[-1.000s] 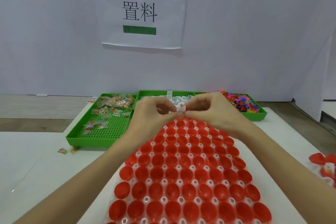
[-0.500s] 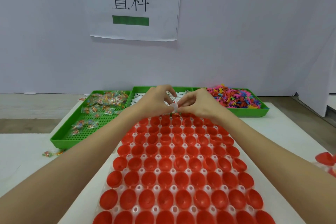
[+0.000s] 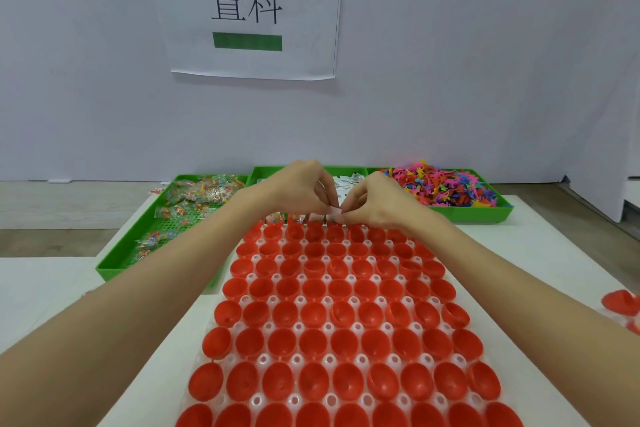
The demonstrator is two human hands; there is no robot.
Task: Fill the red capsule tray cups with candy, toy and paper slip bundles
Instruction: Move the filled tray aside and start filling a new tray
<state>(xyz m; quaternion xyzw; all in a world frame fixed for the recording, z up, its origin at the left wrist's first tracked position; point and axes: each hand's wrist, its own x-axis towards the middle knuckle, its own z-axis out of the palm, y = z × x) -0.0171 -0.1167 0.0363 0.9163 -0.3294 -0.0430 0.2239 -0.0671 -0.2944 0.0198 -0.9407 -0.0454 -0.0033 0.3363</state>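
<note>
Head view: both hands [image 3: 301,189] [image 3: 375,199] pinch a paper slip [image 3: 334,211].

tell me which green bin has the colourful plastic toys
The right green bin, piled with pink, orange and blue toys; the left bin holds wrapped candy.

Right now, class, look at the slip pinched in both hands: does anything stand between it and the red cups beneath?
Nothing visible does. The left hand and right hand pinch the paper slip just above the far row of the red capsule tray, whose cups below look open.
</note>
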